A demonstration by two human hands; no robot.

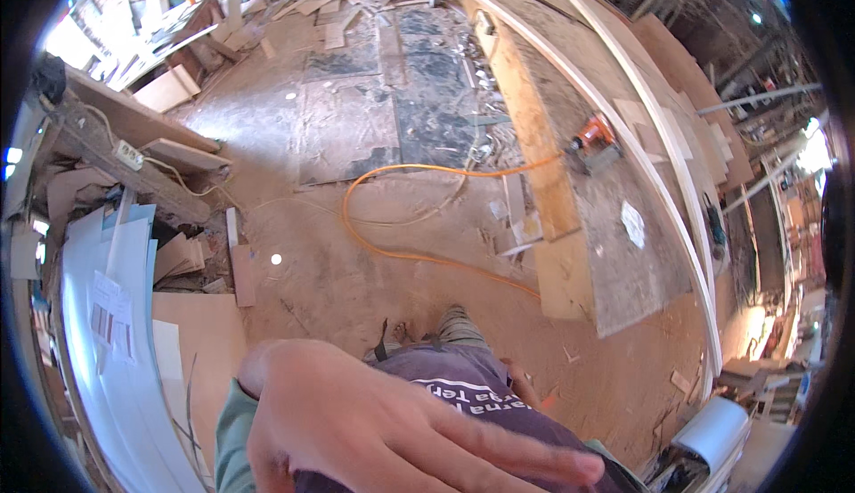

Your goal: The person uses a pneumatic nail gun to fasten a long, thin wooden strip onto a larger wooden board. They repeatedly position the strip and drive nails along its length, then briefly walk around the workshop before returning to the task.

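Observation:
My left hand is raised close in front of me, large at the lower edge. Its fingers stretch out toward the right, and nothing shows in them. Behind it is my dark purple shirt with white print; I cannot tell whether the hand touches it. Only a small part of my right hand shows, low beside the shirt, its fingers hidden. A small orange spot lies near it, too unclear to name. On the bench at right sits an orange and grey power tool, apart from both hands.
An orange hose loops across the dusty floor toward the bench. Long pale wood strips run along the bench. White and bluish sheets lean at left, near a power strip. Wood scraps litter the far floor.

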